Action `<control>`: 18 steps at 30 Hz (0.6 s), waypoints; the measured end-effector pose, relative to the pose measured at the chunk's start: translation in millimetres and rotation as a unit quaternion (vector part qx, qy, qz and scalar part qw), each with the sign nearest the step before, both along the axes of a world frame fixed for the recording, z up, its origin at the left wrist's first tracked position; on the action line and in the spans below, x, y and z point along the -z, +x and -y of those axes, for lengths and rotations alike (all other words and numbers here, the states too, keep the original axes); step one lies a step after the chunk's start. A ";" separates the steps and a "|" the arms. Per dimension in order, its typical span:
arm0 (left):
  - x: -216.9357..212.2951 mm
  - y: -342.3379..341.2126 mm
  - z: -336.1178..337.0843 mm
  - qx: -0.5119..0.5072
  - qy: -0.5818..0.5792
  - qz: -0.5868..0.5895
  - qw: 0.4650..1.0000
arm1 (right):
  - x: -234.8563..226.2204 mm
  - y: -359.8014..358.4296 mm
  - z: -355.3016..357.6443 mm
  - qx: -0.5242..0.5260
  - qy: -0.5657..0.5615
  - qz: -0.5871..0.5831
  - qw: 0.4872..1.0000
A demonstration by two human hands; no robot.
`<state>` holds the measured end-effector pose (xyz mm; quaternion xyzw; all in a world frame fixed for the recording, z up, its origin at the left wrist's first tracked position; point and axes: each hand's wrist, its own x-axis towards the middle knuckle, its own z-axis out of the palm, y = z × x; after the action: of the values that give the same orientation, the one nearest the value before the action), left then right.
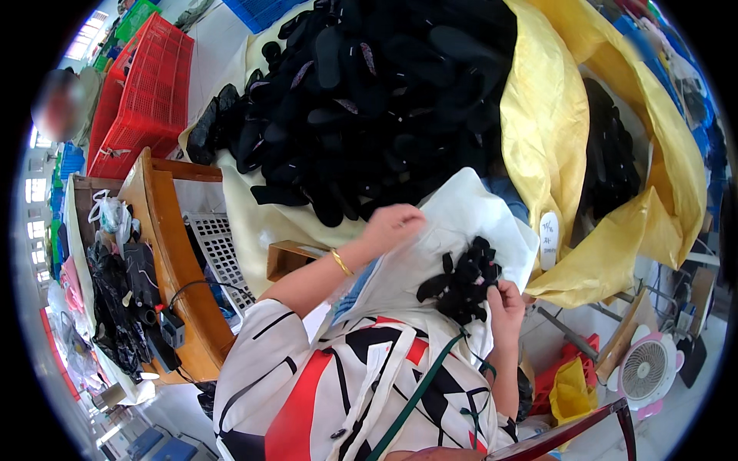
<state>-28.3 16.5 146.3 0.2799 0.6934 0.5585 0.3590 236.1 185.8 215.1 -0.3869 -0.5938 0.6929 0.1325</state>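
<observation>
- Heap of dark sole-shaped pieces (384,100), ahead: probably soft, light.
- White cloth (461,207), on the near side: pliable-looking.
- Bunch of small black pieces (467,280), on the cloth: likely light and soft; pinch each by its edge.
- Left hand (393,228), above the cloth: fingers curled; cannot tell whether it holds anything.
- Right hand (506,305), at the bunch's right edge: thumb and finger narrowly together, grip unclear.

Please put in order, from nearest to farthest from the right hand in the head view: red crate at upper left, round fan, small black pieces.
1. Small black pieces, beside the right hand.
2. Round fan, lower right.
3. Red crate, upper left.
</observation>
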 end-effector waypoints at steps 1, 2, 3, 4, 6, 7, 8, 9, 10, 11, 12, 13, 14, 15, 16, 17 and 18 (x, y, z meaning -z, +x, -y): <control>18.7 -21.2 6.9 -0.038 -0.045 0.004 0.998 | 1.0 3.2 -3.0 0.020 -0.002 0.001 1.000; 70.2 -44.5 25.2 -0.097 -0.081 0.068 0.990 | 4.0 4.3 -3.6 0.033 -0.009 0.002 0.999; 109.6 -62.4 41.5 -0.134 -0.107 0.053 0.984 | 6.3 4.6 -2.5 0.051 -0.016 0.005 0.999; 128.5 -76.3 49.2 -0.157 -0.182 0.020 0.970 | 6.3 2.8 -0.2 0.071 -0.031 0.010 0.997; 174.8 -96.3 61.3 -0.163 -0.229 -0.076 0.957 | 0.1 -5.1 1.4 0.105 -0.058 0.016 0.993; 188.5 -104.0 60.4 -0.172 -0.237 -0.107 0.950 | -0.8 -11.4 2.7 0.116 -0.068 0.011 0.991; 201.6 -110.4 60.6 -0.181 -0.245 -0.137 0.943 | -2.7 -12.9 3.4 0.123 -0.067 0.033 0.990; 222.6 -119.0 57.7 -0.157 -0.258 -0.193 0.934 | -4.0 -13.8 4.3 0.135 -0.063 0.052 0.988; 238.2 -126.8 54.9 -0.147 -0.284 -0.234 0.918 | -4.3 -16.6 2.7 0.140 -0.059 0.066 0.986; 253.0 -128.8 53.7 -0.139 -0.310 -0.273 0.900 | -4.7 -18.0 1.5 0.137 -0.045 0.081 0.986; 265.4 -137.0 49.1 -0.132 -0.333 -0.315 0.879 | 2.9 -11.2 -4.6 0.115 -0.052 0.075 0.989; 274.3 -140.7 44.9 -0.128 -0.359 -0.294 0.876 | 4.0 -13.0 -7.0 0.117 -0.048 0.091 0.988; 278.6 -142.4 40.7 -0.120 -0.386 -0.274 0.873 | 4.2 -17.8 -7.9 0.123 -0.047 0.107 0.986; 275.1 -143.9 39.7 -0.127 -0.402 -0.277 0.863 | 8.6 -21.1 -7.7 0.122 -0.056 0.100 0.986; 267.6 -144.6 33.7 -0.127 -0.418 -0.279 0.855 | 5.4 -31.4 -4.8 0.126 -0.065 0.098 0.985; 261.8 -152.6 23.9 -0.123 -0.426 -0.270 0.855 | 3.4 -43.0 -0.4 0.147 -0.068 0.085 0.983; 255.4 -157.6 22.7 -0.120 -0.440 -0.261 0.851 | 3.9 -45.7 0.5 0.129 -0.071 0.079 0.986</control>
<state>-185.9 -6.2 -109.1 0.1428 0.9629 0.1404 0.1811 190.4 185.3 211.2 -0.5227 -0.4963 0.6777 0.1456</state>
